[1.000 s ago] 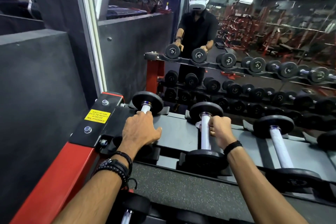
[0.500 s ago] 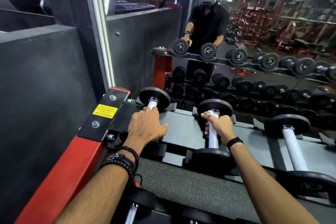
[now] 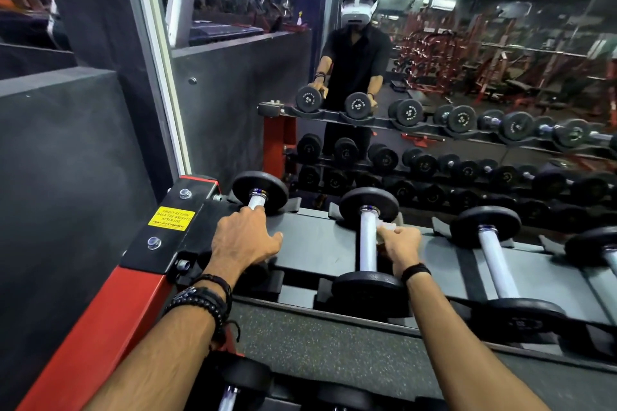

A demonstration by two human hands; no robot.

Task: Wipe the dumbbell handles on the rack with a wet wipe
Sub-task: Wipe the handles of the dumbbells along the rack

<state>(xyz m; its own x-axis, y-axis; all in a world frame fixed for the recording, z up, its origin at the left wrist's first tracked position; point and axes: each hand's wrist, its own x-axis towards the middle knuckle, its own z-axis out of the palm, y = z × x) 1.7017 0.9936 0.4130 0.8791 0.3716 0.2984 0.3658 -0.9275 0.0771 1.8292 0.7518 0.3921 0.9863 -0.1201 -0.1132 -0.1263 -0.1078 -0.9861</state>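
1. left hand (image 3: 245, 240) rests over the first dumbbell (image 3: 258, 193) handle, fingers draped loosely.
2. right hand (image 3: 400, 245) pinches a wipe (image 3: 387, 229) beside the second handle (image 3: 368, 243).
3. that handle's long axis points away from the hands, toward the mirror (image 3: 467, 77).

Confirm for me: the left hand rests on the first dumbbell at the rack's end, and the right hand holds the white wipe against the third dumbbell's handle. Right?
Not quite. The head view shows the right hand pinching the white wet wipe beside the pale metal handle of the second black dumbbell, not the third. The left hand does rest on the first black dumbbell at the red-and-black steel rack end.
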